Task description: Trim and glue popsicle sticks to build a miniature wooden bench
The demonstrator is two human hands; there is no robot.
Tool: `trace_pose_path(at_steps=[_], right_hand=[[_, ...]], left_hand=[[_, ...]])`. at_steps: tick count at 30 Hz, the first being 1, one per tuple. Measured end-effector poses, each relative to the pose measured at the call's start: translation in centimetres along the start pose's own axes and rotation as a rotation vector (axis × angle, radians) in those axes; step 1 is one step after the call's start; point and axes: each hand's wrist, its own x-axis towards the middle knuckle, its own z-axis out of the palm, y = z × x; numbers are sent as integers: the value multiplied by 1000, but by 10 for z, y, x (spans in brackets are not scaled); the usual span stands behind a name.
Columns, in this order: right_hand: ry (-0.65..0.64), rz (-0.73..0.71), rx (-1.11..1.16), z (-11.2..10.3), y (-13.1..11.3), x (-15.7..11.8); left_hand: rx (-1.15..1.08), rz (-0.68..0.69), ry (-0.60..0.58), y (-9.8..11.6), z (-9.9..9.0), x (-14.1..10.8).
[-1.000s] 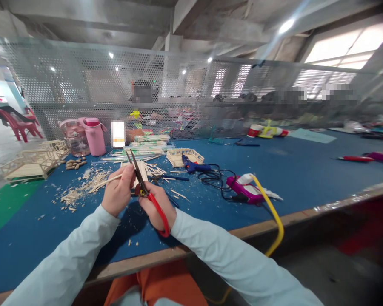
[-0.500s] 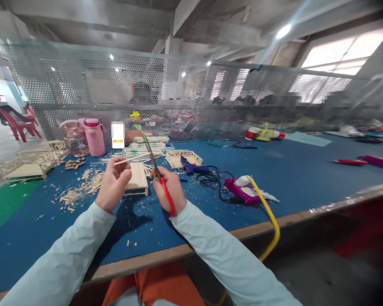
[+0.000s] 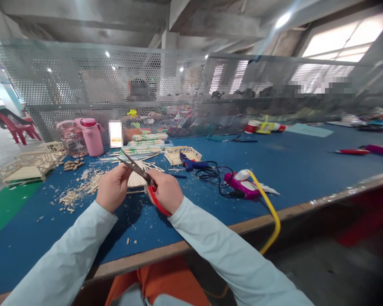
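My left hand (image 3: 111, 189) is closed, its fingertips pinched on a thin wooden stick that is mostly hidden now. My right hand (image 3: 166, 190) grips scissors (image 3: 134, 167) by their red handles. The dark blades are parted and point left, right at the left fingertips. Beneath and behind both hands stands a small model piece of pale sticks (image 3: 136, 182), with a slatted top, partly covered by the hands and scissors.
Cut stick bits (image 3: 72, 197) and peanuts (image 3: 73, 164) lie left. Stick models (image 3: 27, 168), a pink bottle (image 3: 92, 138) and bundled sticks (image 3: 147, 144) stand behind. A blue glue gun (image 3: 191, 163), a purple glue gun (image 3: 242, 185) and a yellow cable (image 3: 268, 208) lie right.
The scissors have swung from pointing up to pointing left, and their blades have opened at the left fingertips. Both hands have come closer together, and the stick is now largely covered.
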Motion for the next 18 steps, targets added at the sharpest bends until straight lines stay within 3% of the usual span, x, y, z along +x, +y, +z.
trace_pose_path(at_steps=[9,18], right_hand=[[49,-90,169,7,1,0],[16,-112,169,7,12,-2]], left_hand=[[-103,51,-152,-2,-2,-2],[-18,65,-88,-1,-6,-1]])
